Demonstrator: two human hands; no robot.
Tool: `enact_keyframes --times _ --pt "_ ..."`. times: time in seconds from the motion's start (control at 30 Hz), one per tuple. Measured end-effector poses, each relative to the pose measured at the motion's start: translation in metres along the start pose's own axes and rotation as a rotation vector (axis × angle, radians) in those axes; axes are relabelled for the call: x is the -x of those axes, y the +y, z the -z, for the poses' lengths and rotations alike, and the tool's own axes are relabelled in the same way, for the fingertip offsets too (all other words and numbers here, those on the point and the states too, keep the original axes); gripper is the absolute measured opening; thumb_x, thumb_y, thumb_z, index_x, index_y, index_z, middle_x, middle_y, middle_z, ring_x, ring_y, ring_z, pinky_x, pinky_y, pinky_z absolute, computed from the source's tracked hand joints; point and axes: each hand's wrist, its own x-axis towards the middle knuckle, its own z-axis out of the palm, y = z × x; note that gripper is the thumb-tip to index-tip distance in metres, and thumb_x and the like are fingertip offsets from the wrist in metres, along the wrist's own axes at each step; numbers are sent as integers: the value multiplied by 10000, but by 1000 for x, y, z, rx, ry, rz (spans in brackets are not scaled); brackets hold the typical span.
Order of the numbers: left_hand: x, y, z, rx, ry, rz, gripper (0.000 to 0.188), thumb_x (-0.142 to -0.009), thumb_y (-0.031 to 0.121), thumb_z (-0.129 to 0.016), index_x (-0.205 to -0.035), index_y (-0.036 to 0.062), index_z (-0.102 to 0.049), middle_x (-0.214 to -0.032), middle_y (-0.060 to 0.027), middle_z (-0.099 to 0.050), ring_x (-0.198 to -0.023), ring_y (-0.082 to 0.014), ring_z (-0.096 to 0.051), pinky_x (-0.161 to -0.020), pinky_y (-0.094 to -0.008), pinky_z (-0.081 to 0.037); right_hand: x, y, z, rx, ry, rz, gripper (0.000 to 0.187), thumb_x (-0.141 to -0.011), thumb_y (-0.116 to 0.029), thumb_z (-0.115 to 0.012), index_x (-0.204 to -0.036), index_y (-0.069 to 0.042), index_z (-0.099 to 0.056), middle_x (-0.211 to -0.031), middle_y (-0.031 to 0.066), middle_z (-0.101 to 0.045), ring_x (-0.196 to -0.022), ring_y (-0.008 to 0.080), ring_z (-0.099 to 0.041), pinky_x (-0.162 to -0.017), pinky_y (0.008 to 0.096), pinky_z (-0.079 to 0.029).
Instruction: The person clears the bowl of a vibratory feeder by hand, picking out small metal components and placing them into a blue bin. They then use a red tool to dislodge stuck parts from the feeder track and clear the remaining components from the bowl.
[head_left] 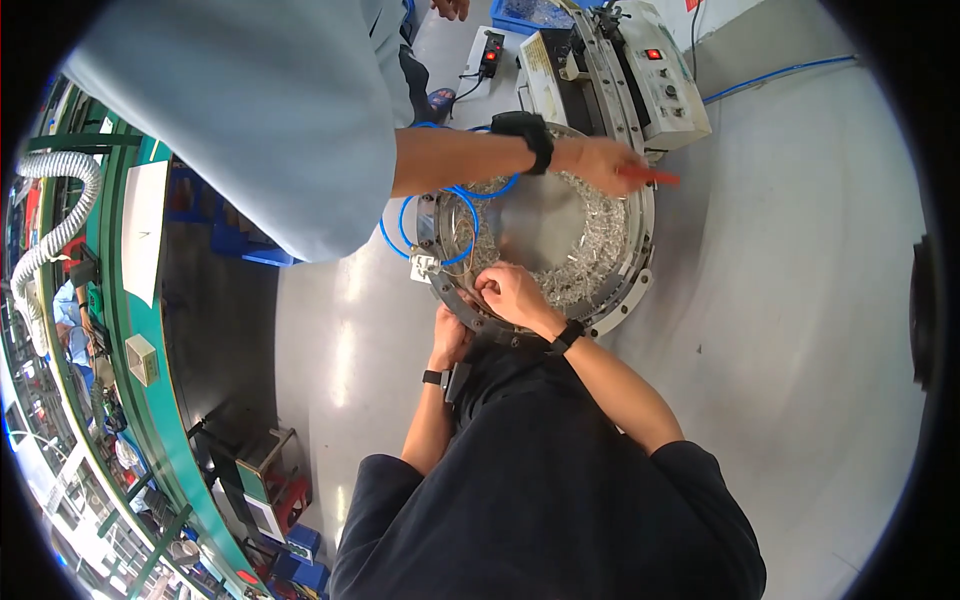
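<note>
The scene is lit brightly and rather coolly, apparently from overhead. Streaks of white glare are mirrored in the grey floor, a soft sheen is spread over the metal bowl, and tiny highlights are scattered across the clear pieces. The space under the green bench is sunk in shadow; detail is muted in the black shirt. The co-worker's hand and red object are blurred. Edges are bowed at the left, and the corners are blacked out.

The right hand seems to touch the round bowl (a co-worker's arm crosses above it).
</note>
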Motion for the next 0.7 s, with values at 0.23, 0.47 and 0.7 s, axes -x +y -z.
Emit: enact_keyframes --times 0.23,0.47,0.7 --pt "0 2 0 -120 -14 16 179 -933 103 -428 -786 111 -530 -570 30 -484 -353 -54 -361 -311 -202 -243 -2 -1 -1 -29 -14 11 109 -756 -86 -610 -846 -26 -626 -809 148 -623 -736 326 -612 -642 397 -484" --pt "3 9 -6 -73 64 2 159 -930 126 -449 -792 107 -526 -566 29 -479 -353 -58 -362 -314 -207 -244 -4 -5 -6 -23 83 40 107 -758 -75 -597 -856 -34 -600 -846 155 -624 -745 342 -609 -655 423 -486" --pt "-8 3 -2 -52 48 -24 116 -916 110 -473 -808 97 -515 -544 27 -465 -348 -67 -366 -315 -209 -244 -10 9 -13 74 72 77 146 -769 -83 -571 -908 -40 -583 -850 155 -623 -762 358 -604 -670 446 -481"
